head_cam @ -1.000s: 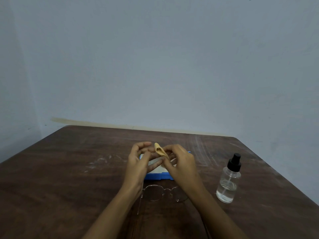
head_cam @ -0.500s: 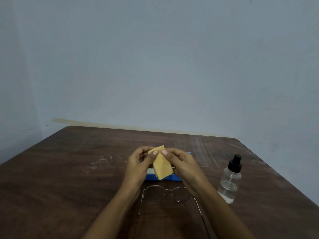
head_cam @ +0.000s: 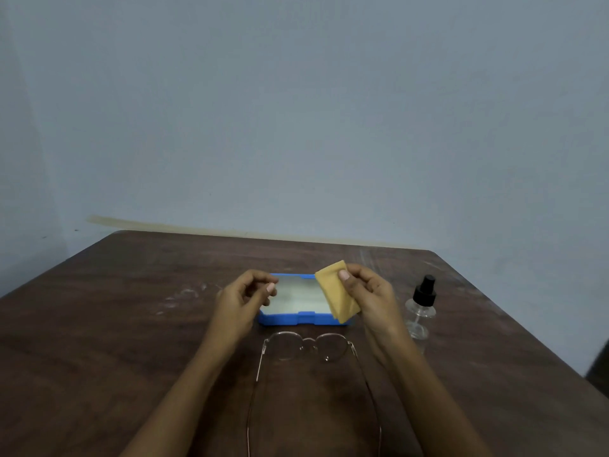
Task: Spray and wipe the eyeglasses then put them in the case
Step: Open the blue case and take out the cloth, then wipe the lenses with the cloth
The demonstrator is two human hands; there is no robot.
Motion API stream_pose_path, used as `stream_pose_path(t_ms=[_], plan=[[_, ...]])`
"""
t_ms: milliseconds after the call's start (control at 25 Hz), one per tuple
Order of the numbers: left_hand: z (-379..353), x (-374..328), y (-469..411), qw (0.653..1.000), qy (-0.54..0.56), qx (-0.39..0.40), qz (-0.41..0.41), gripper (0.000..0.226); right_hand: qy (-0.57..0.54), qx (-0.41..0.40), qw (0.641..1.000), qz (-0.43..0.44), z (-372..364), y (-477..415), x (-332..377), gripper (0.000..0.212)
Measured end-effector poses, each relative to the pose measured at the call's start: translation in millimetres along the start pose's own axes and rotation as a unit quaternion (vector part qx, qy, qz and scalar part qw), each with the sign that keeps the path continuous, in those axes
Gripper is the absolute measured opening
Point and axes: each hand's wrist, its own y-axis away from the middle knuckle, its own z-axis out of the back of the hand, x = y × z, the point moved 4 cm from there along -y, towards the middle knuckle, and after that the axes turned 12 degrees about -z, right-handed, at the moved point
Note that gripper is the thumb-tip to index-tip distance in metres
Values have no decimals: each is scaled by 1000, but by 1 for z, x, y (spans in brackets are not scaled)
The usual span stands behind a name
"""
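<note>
Thin wire-framed eyeglasses (head_cam: 306, 348) lie on the brown table (head_cam: 115, 341) with their arms unfolded toward me. Just behind them sits a blue case (head_cam: 298, 318), open, with a pale inside. My right hand (head_cam: 369, 296) pinches a small yellow cloth (head_cam: 336, 291) by its top corner, and the cloth hangs over the case's right end. My left hand (head_cam: 242, 296) hovers at the case's left end with fingers curled, holding nothing. A clear spray bottle (head_cam: 421, 308) with a black nozzle stands upright just right of my right hand.
The table's far edge meets a pale blue wall. Faint white scuff marks (head_cam: 188, 295) show on the wood to the left. A dark object (head_cam: 598, 367) sits past the table's right edge.
The two hands have separated. My left hand let go of the cloth and moved left; my right hand carried the unfolded cloth to the right, uncovering the open case.
</note>
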Motion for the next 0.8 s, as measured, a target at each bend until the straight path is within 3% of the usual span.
stream_pose_path(t_ms=[200, 360, 800], plan=[[14, -2, 14, 988, -126, 71, -52, 23, 19, -85, 996, -23, 26, 19, -17, 7], [18, -3, 30, 975, -163, 129, -85, 46, 26, -130, 989, -60, 38, 30, -24, 11], [22, -12, 54, 963, -171, 186, -98, 53, -9, -72, 979, -192, 43, 50, -32, 7]])
